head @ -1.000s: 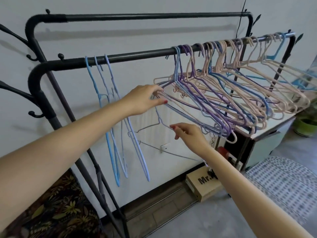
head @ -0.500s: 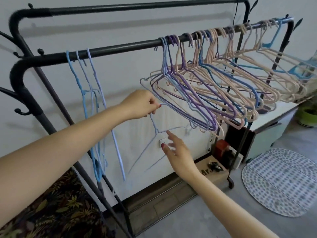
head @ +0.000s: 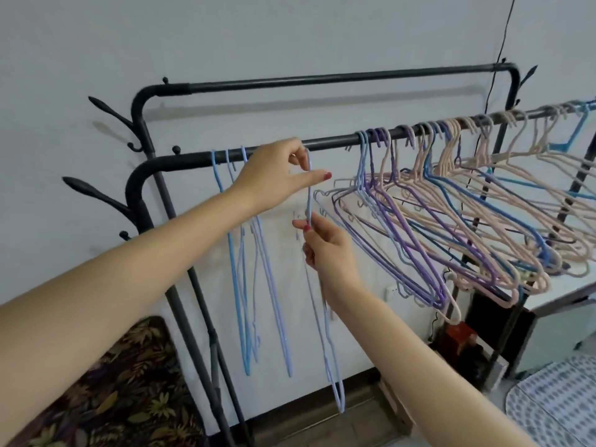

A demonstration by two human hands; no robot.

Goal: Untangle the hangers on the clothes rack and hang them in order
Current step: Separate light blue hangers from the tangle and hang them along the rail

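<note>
Your left hand (head: 274,175) and right hand (head: 325,243) pinch the thin lavender wire hanger (head: 322,317): light, springy; hold its neck.

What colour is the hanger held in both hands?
Pale lavender-blue hanger, seen in the head view.

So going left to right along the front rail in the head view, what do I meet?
Three sorted blue hangers → left hand at the rail → lilac hanger held by both hands → tangled bunch of hangers.
</note>
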